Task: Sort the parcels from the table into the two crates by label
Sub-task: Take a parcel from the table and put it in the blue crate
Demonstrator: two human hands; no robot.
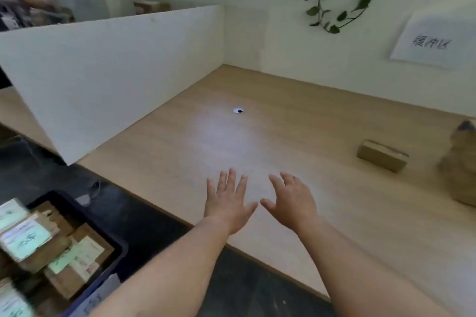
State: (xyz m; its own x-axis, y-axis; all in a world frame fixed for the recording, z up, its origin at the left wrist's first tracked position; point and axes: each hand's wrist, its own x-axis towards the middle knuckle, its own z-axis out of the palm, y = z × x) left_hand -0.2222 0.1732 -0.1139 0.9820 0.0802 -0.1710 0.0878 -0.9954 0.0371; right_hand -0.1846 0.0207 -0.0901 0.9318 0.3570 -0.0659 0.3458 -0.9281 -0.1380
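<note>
My left hand point(228, 201) and my right hand point(292, 201) hover side by side over the near part of the wooden table point(257, 141), fingers spread, holding nothing. A small brown cardboard parcel point(381, 156) lies on the table to the right, well away from both hands. A larger brown parcel point(462, 167) sits at the right edge of the view, partly cut off. On the floor at the lower left stands a dark blue crate point(116, 247) holding several brown parcels with green and white labels.
A white divider board point(116, 72) walls off the table's left side, and a white wall runs along its back. A paper sign point(432, 41) hangs on that wall at the right. A small white-and-black dot point(238, 110) marks the table's middle. Another person stands far left.
</note>
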